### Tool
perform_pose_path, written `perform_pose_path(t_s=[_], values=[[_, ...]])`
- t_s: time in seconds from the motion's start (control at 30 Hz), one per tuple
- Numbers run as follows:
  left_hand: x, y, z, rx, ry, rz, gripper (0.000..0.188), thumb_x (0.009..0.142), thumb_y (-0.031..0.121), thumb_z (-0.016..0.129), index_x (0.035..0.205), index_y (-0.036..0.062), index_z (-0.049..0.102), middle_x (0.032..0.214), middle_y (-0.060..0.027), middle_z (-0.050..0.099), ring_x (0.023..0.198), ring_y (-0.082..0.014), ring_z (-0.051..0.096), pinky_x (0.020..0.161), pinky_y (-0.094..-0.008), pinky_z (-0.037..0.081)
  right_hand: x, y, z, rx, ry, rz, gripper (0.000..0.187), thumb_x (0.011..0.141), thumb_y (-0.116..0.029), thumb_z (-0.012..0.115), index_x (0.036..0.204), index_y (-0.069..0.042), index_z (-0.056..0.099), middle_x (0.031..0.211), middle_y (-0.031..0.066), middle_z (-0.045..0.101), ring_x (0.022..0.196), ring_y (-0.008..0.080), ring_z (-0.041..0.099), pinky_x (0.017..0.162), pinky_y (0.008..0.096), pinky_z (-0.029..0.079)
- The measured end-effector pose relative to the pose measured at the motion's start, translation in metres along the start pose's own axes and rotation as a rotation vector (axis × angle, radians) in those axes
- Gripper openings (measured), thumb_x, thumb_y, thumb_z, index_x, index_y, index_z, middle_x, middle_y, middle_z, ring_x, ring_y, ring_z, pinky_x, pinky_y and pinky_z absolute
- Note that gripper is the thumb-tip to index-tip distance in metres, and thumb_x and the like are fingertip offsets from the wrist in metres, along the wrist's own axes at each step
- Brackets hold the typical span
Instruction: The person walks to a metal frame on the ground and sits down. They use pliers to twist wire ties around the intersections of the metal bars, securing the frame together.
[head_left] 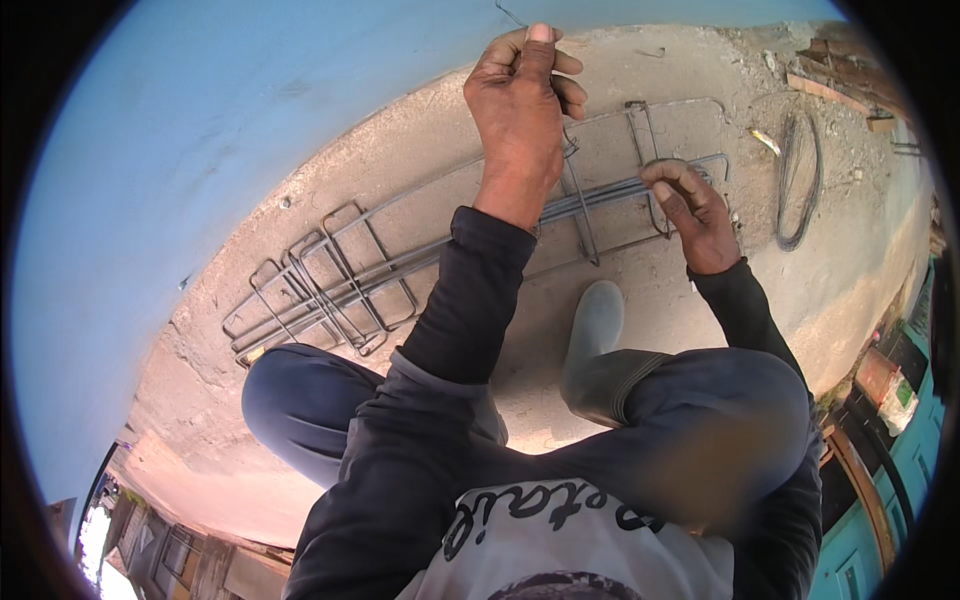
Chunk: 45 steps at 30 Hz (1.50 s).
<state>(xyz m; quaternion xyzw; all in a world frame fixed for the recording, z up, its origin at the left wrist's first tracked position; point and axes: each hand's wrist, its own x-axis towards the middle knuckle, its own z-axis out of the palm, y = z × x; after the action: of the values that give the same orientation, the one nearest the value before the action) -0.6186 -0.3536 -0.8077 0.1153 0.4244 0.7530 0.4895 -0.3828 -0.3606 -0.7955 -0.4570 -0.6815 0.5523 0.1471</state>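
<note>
The steel bar frame (597, 199), long rods crossed by bent hoops, lies on the ground (400, 150) before the person and serves as reference.

Left hand (522, 85): raised above the frame's far side. Thumb rests against the index finger, the other fingers half curled; a thin wire (511, 15) projects from the pinch toward the wall side.

Right hand (703, 225): low at the frame's right end. Index finger and thumb are bent close together at the end hoop (647, 140); contact appears likely, but whether they grasp it cannot be told.

Edges: the blue wall (200, 150) bounds the frame's far left. The ground strip between wall and frame is widest behind the right half. A grey boot (593, 330) stands just on the frame's near side, leaving little room there. Right of the frame, a stretch of ground separates it from a wire coil (791, 242); wood pieces (828, 93) lie farther off, beyond the coil.
</note>
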Motion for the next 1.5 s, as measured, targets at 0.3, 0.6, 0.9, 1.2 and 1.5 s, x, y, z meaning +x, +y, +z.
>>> perform_pose_path(t_s=[0.3, 0.6, 0.9, 1.2, 1.5], values=[[-0.044, -0.006, 0.091, 0.049, -0.375, -0.326, 0.031, 0.098, 0.025, 0.069, 0.11, -0.0039, 0.067, 0.099, -0.0171, 0.072, 0.086, -0.0193, 0.069, 0.074, -0.0302, 0.055, -0.011, -0.059, -0.011, 0.488, 0.135, 0.039, 0.031, 0.104, -0.026, 0.054, 0.127, -0.006, 0.062, 0.076, -0.0038, 0.056, 0.068, 0.0077, 0.055, 0.069, 0.025, 0.047], [-0.057, -0.029, 0.02, 1.22, -0.919, -0.566, 0.053, 0.093, 0.047, 0.068, 0.105, -0.0033, 0.075, 0.093, -0.0148, 0.075, 0.09, -0.0247, 0.072, 0.085, -0.0362, 0.054, -0.112, 0.013, -0.044, 0.426, 0.164, 0.631, 0.032, 0.106, -0.028, 0.051, 0.13, -0.01, 0.062, 0.062, -0.0084, 0.033, 0.051, 0.0047, 0.031, 0.045, 0.0249, 0.029], [-0.136, -0.116, -0.09, 1.386, -0.67, -0.41, 0.05, 0.096, 0.044, 0.065, 0.106, -0.0038, 0.074, 0.096, -0.0232, 0.073, 0.093, -0.035, 0.07, 0.082, -0.0422, 0.051, -0.177, 0.166, 0.081, 0.117, 0.421, 0.508, 0.026, 0.099, -0.021, 0.052, 0.115, -0.008, 0.069, 0.077, 0.0043, 0.06, 0.069, 0.0177, 0.056, 0.068, 0.0331, 0.046], [-0.135, -0.126, -0.095, 1.108, -0.534, -0.616, 0.038, 0.092, 0.033, 0.071, 0.1, -0.0039, 0.074, 0.08, -0.0092, 0.067, 0.073, -0.0175, 0.058, 0.071, -0.0344, 0.046, -0.153, 0.225, 0.095, 0.086, 0.38, 0.533, 0.021, 0.099, -0.02, 0.056, 0.11, -0.005, 0.067, 0.088, 0.0069, 0.066, 0.079, 0.0174, 0.061, 0.076, 0.032, 0.049], [-0.135, -0.135, -0.106, 0.995, -0.537, -0.699, 0.04, 0.089, 0.03, 0.076, 0.104, -0.0068, 0.071, 0.089, -0.0109, 0.068, 0.082, -0.0172, 0.062, 0.076, -0.0331, 0.048, -0.12, 0.239, 0.097, 0.037, 0.343, 0.327, 0.019, 0.1, -0.023, 0.056, 0.11, -0.01, 0.066, 0.084, 0.0066, 0.064, 0.074, 0.0203, 0.061, 0.068, 0.0352, 0.048]])
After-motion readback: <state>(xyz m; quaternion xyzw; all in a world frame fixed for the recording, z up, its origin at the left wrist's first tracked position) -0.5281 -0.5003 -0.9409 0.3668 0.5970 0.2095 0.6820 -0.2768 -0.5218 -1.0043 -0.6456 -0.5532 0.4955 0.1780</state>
